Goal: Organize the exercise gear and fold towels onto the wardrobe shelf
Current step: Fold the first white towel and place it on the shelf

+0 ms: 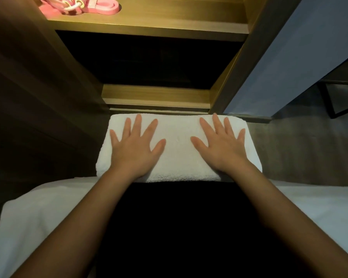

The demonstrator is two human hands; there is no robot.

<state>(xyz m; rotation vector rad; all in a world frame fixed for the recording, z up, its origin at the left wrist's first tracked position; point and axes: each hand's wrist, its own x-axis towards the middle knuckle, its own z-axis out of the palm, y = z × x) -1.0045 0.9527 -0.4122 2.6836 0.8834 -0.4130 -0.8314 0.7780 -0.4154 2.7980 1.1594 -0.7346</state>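
Though dim, towel (178, 155) seemingly flat beneath left hand (135, 150), right hand (223, 149).

Folded white towel (179, 149) lies flat in front of wardrobe, long side across view. Left hand (136, 149) and right hand (222, 146) rest palm-down on towel, fingers spread straight, well apart. Lit wooden shelf (149, 23) above carries pink resistance band (107, 8) and skipping rope (72, 5). White bedding (38, 213) spreads under forearms.
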